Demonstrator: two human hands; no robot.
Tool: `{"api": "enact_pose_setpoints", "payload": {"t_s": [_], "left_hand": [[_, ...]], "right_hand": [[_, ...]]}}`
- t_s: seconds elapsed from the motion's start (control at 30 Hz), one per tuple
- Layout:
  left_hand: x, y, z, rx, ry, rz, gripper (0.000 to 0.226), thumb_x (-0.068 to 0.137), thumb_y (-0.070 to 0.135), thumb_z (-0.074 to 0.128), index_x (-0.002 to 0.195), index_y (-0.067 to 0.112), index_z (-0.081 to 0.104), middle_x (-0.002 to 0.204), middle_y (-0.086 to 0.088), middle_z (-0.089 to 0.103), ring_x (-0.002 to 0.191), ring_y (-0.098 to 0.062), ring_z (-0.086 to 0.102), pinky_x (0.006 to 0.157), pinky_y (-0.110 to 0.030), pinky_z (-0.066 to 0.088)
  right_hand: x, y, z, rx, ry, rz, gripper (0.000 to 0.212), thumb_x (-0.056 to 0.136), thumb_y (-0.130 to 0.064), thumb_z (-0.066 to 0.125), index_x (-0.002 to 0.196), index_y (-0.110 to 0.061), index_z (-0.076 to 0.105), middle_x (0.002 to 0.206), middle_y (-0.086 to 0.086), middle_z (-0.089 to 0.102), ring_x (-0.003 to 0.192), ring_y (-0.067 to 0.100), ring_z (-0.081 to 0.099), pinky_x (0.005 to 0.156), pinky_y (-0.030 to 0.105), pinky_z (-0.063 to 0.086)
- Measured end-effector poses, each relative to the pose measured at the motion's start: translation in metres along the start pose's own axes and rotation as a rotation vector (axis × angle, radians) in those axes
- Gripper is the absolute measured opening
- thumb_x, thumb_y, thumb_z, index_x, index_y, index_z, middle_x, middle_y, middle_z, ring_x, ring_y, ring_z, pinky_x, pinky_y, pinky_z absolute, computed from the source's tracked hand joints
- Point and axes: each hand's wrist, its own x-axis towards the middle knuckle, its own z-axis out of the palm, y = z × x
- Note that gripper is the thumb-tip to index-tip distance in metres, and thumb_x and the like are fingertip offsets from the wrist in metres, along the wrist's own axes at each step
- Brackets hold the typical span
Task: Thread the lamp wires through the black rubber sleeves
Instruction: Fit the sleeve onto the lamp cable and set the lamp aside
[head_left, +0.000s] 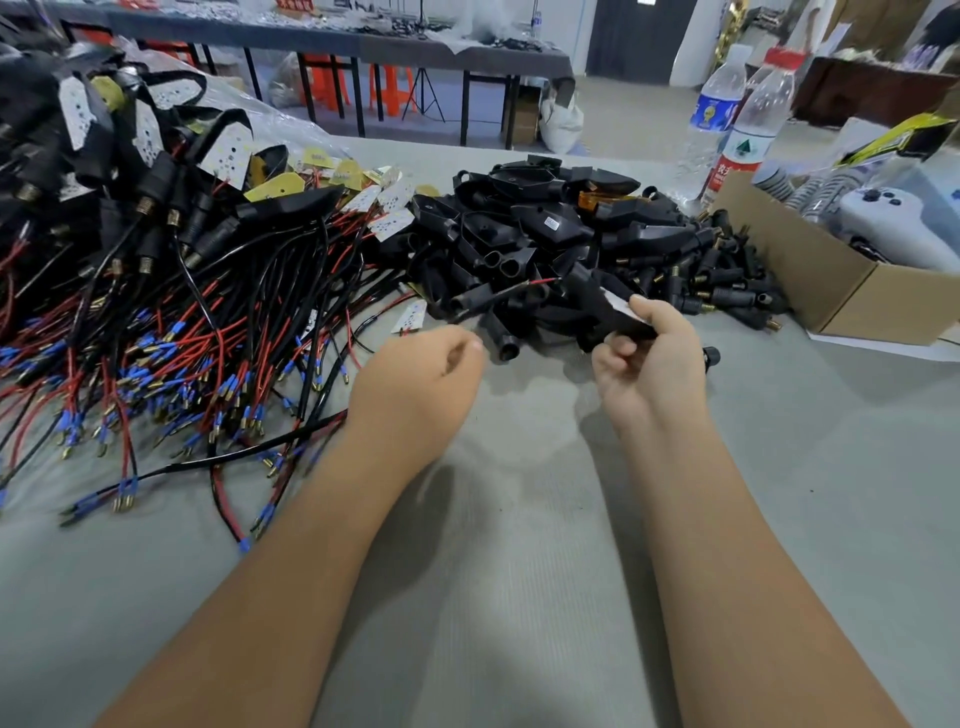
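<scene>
Nearest the camera, on the grey desk (519, 597): two bare forearms reaching forward. Left hand (415, 379): loosely curled into a half-fist, fingertips close together; whether it pinches anything cannot be told. Right hand (649, 358): closed around a black lamp housing (602, 301) with a white board on its face, held just above the desk. Lamp wires (524, 285), red and black: run leftward from that housing into a black rubber sleeve (475, 300), which hangs between the two hands.

Left of the hands: a large tangle of finished lamps (156, 260), red and black leads ending in blue-capped brass terminals.

Beyond the hands: a heap of empty black housings (524, 218), and beside it to the right a pile of loose sleeves (722, 275) with brass ends.

Far right: an open cardboard box (852, 296); behind it, two clear plastic bottles (737, 119).

Background: long tables and orange stools (387, 88), blurred.
</scene>
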Motion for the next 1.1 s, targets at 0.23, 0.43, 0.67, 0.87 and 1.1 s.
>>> {"api": "enact_pose_setpoints", "payload": {"t_s": [0.23, 0.43, 0.67, 0.87, 1.1], "left_hand": [[0.017, -0.002, -0.007, -0.910, 0.064, -0.352, 0.039, 0.100, 0.029, 0.047, 0.138, 0.029, 0.043, 0.125, 0.005, 0.061, 0.107, -0.013, 0.066, 0.080, -0.028, 0.058], [0.017, -0.001, -0.014, -1.111, 0.107, -0.154, 0.032, 0.105, 0.033, 0.029, 0.131, 0.032, 0.047, 0.120, -0.004, 0.068, 0.107, -0.019, 0.067, 0.084, -0.034, 0.057], [0.015, 0.001, -0.004, -1.086, 0.016, -0.338, 0.032, 0.108, 0.022, 0.027, 0.110, 0.019, 0.059, 0.056, 0.004, 0.054, 0.050, -0.010, 0.043, 0.055, -0.025, 0.044], [0.014, 0.004, -0.004, -1.164, -0.177, -0.465, 0.030, 0.107, 0.018, 0.030, 0.103, 0.008, 0.058, 0.051, 0.003, 0.047, 0.041, -0.007, 0.039, 0.044, -0.020, 0.040], [0.009, 0.008, 0.002, -1.016, -0.318, -0.426, 0.028, 0.107, 0.017, 0.029, 0.103, 0.003, 0.054, 0.052, 0.001, 0.050, 0.041, -0.009, 0.043, 0.045, -0.022, 0.044]], "right_hand": [[-0.016, 0.009, 0.008, -0.354, -0.339, 0.095, 0.005, 0.094, -0.003, 0.058, 0.097, -0.006, 0.061, 0.067, 0.004, 0.069, 0.050, 0.012, 0.059, 0.048, 0.017, 0.049], [-0.027, 0.028, 0.011, -0.849, -0.639, 0.101, 0.018, 0.088, -0.001, 0.067, 0.106, -0.001, 0.067, 0.075, 0.007, 0.064, 0.065, 0.020, 0.061, 0.065, 0.031, 0.052], [-0.030, 0.033, 0.011, -1.257, -0.814, -0.003, 0.027, 0.076, -0.011, 0.084, 0.075, -0.016, 0.058, 0.053, -0.010, 0.048, 0.048, 0.002, 0.039, 0.051, 0.017, 0.030], [-0.029, 0.034, 0.011, -0.873, -0.696, 0.056, 0.028, 0.083, -0.042, 0.067, 0.075, -0.016, 0.065, 0.067, 0.004, 0.060, 0.057, 0.014, 0.052, 0.051, 0.020, 0.036], [-0.019, 0.044, 0.013, -0.756, -0.419, -0.050, 0.030, 0.099, -0.027, 0.055, 0.085, -0.002, 0.065, 0.070, 0.007, 0.060, 0.054, 0.014, 0.050, 0.043, 0.022, 0.034]]}}
